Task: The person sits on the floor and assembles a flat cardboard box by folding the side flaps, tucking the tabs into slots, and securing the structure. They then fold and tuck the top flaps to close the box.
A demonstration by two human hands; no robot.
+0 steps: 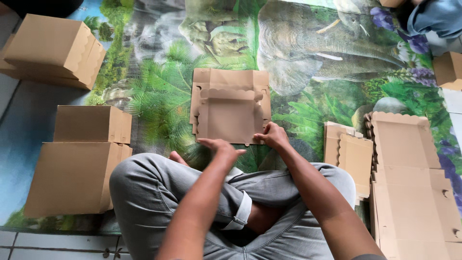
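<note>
cardboard blank (230,108) lies flat just beyond both hands; right hand (273,136) pinches its near edge; left hand (222,148) hovers unclenched.

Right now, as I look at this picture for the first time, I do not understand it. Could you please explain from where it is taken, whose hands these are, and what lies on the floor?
The single picture comes from a camera worn on a person's head, looking down. That person sits cross-legged in grey trousers on a mat printed with jungle plants and an elephant.

Both hands are bare. The right hand touches the lower right edge of a flat cardboard box blank with scalloped edges. The left hand is open, just at the blank's lower edge; it grips nothing.

To the person's left stand folded cardboard boxes. To the right lies a stack of unfolded blanks. At the top right, another person's blue sleeve shows.
</note>
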